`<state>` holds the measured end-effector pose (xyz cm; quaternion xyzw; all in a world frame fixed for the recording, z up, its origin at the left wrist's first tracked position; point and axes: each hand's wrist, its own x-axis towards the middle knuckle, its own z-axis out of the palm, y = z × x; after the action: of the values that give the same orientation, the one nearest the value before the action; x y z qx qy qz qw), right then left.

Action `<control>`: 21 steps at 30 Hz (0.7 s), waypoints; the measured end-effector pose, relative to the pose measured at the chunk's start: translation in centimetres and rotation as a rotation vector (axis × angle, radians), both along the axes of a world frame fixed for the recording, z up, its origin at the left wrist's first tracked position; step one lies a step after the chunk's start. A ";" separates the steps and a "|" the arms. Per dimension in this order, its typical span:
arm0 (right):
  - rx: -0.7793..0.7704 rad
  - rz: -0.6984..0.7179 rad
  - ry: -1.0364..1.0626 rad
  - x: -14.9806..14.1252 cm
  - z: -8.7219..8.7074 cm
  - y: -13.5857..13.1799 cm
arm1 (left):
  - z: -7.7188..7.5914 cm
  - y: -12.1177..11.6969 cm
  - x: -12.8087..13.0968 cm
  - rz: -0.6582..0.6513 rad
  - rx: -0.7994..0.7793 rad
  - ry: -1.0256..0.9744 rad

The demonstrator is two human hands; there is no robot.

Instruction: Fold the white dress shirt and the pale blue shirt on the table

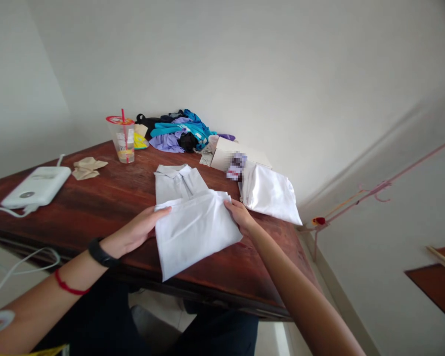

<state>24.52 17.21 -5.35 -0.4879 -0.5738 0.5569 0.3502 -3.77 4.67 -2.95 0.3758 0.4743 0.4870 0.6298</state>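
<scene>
A white collared shirt (193, 232) lies partly folded near the front edge of the wooden table, its collar at the far end and its lower part doubled over towards it. My left hand (143, 230) grips the left edge of the fold, thumb on top and fingers underneath. At the fold's right corner, my right hand (239, 213) pinches the cloth between thumb and fingers. Beyond my right hand rests another folded white garment (270, 190) with a shiny surface.
On the dark wooden table (141, 170) stand a plastic cup (124, 141) with a red straw, a white power bank (39, 185) with a cable, and a crumpled brown napkin (88, 168). Against the wall are a clothes pile (181, 131) and a white box (222, 151).
</scene>
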 end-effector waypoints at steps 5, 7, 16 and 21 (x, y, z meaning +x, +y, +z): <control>0.058 -0.042 -0.146 -0.2 -1.9 0.7 | -1.3 0.6 -0.9 0.036 -0.014 0.059; 0.069 -0.010 -0.164 0.6 -2.2 0.0 | -1.4 -0.1 -0.7 0.046 -0.032 0.074; -0.043 0.021 -0.094 3.1 -1.8 -2.2 | -3.3 -2.8 1.1 0.217 0.252 0.440; 0.022 0.061 0.006 3.3 -1.3 -2.5 | -3.6 -6.9 2.7 0.216 0.096 0.181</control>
<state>27.81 14.67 -6.70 -0.4647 -0.5933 0.5624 0.3403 -1.11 -2.27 -6.56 0.3944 0.5431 0.5382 0.5097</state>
